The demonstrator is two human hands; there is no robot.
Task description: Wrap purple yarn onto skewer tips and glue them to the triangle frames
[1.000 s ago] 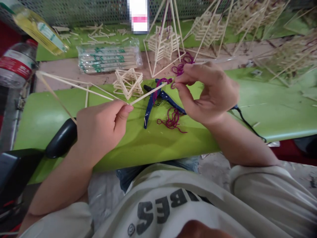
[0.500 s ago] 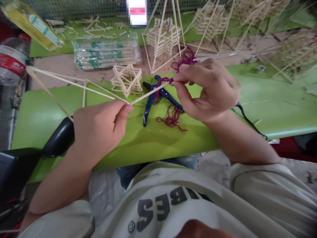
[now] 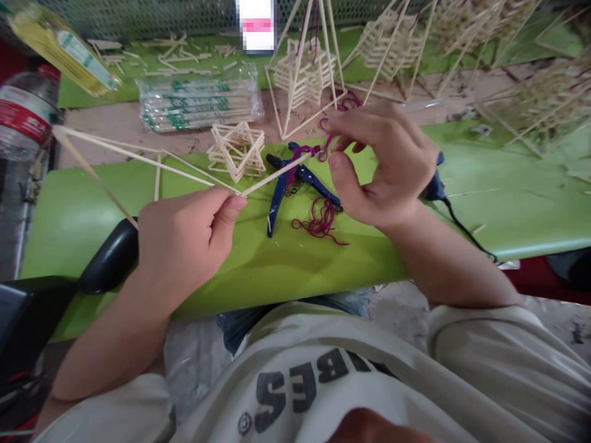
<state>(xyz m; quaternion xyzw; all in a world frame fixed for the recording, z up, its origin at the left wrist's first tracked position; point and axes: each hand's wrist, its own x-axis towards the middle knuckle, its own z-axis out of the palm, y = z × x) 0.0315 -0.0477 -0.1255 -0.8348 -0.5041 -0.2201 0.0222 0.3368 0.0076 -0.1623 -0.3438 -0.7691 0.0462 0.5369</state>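
My left hand (image 3: 189, 227) pinches a corner of a wooden stick frame (image 3: 138, 156), whose thin sticks spread out to the left. One stick points right from that corner, and purple yarn (image 3: 308, 150) is wound at its tip. Just right of the tip, my right hand (image 3: 385, 163) holds its thumb and forefinger apart. A loop of the yarn hangs by its fingertips. Below the stick lies a blue hand tool (image 3: 278, 206) with two splayed arms. A loose tangle of purple yarn (image 3: 321, 220) rests near it on the green surface.
A small star-shaped stick piece (image 3: 237, 151) stands behind my left hand. Farther back are a plastic pack of sticks (image 3: 198, 104) and several stick-built models (image 3: 302, 74). Two bottles stand at the left, one with yellow liquid (image 3: 64, 49). A black cord (image 3: 466, 227) runs at the right.
My right thumb and forefinger have parted and come off the stick's tip. The yarn at the tip now shows freely. My left hand keeps its grip nearly unmoved.
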